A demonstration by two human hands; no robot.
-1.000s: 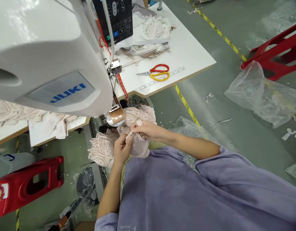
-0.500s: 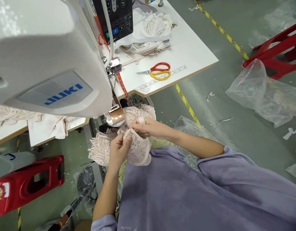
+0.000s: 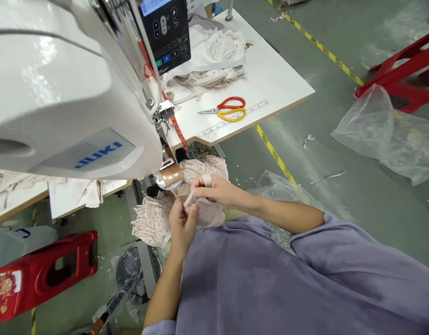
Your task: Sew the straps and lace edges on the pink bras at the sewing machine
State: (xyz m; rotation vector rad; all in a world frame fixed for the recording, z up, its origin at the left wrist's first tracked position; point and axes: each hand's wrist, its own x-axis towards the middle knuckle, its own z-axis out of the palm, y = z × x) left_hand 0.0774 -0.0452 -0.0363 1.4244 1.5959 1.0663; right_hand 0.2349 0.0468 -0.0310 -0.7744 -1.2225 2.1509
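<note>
Both hands work a pale pink lace garment [image 3: 204, 214] just below the arm of a white JUKI sewing machine [image 3: 71, 102]. My left hand [image 3: 181, 223] is closed, pinching the lace and a narrow pale strap between thumb and fingers. My right hand [image 3: 212, 190], a tape band round one finger, is closed on the same strap end from the right. More lace [image 3: 151, 221] hangs in folds to the left of my hands. A brown-taped part [image 3: 170, 174] of the machine sits right above them.
Red and yellow scissors [image 3: 228, 109] lie on the white table [image 3: 277, 88] with a pile of lace pieces [image 3: 217, 51]. The machine's control panel [image 3: 165, 32] is above. Red stools [image 3: 43, 274] [image 3: 399, 74] and clear plastic bags [image 3: 385, 130] are on the floor.
The lace cup that my left hand held spread out half a second ago is now bunched. Both hands have closed together on the strap. The view shifted slightly.
</note>
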